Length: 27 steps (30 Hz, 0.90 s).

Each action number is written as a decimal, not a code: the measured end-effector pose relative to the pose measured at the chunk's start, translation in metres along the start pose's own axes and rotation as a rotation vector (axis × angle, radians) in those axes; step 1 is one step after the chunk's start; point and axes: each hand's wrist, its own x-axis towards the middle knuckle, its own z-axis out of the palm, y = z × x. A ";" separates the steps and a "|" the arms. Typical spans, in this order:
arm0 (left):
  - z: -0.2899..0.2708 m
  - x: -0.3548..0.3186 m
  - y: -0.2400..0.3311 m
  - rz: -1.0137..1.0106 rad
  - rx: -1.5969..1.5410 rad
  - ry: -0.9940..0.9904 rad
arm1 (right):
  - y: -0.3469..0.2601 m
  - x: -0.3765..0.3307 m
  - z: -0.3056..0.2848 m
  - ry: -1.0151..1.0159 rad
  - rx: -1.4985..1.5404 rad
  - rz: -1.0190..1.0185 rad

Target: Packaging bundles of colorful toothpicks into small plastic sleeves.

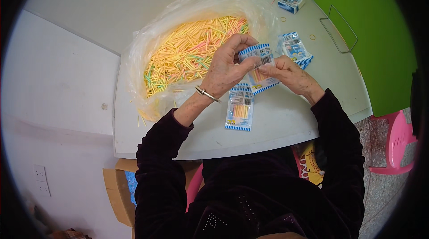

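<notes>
While both hands work above the middle of the table, the small clear packet (260, 70) with blue-striped borders sits between them, raised just off the surface and partly filled with orange and yellow sticks. The left hand (225, 67) pinches the packet's upper left edge between thumb and curled fingers, and the right hand (290, 74) grips the right edge, so both hands are closed on the packet. The packet appears light, thin and pliable; the film probably creases easily and may be slippery, so a hold on the printed borders looks more secure than one on the middle, where the loose sticks could shift or snap. A filled packet (240, 107) of the same kind lies flat on the table just below the hands, and further packets (295, 49) lie stacked to the right, near the right hand. To the left, touching the left hand's far side, a large clear plastic bag (147, 47) lies open and holds a heap of thin coloured sticks (192, 51), mostly yellow and pink; a few strays lie beside it. A small blue-and-white box (291, 2) rests at the far end. The table (277, 123) is pale grey, smooth and rounded at the corners, and stands against a white wall (67, 82). A green panel (357, 15) and a pink plastic chair (397, 145) stand to the right.
</notes>
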 end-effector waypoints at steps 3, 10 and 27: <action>-0.008 -0.007 -0.003 -0.046 0.009 -0.023 | -0.016 -0.006 0.005 0.055 -0.170 0.096; -0.029 -0.048 -0.025 -0.350 0.141 -0.237 | 0.025 -0.012 -0.074 0.792 -0.724 -0.230; -0.009 -0.032 -0.018 0.183 0.663 -0.100 | 0.082 0.007 -0.092 1.097 -1.218 -0.274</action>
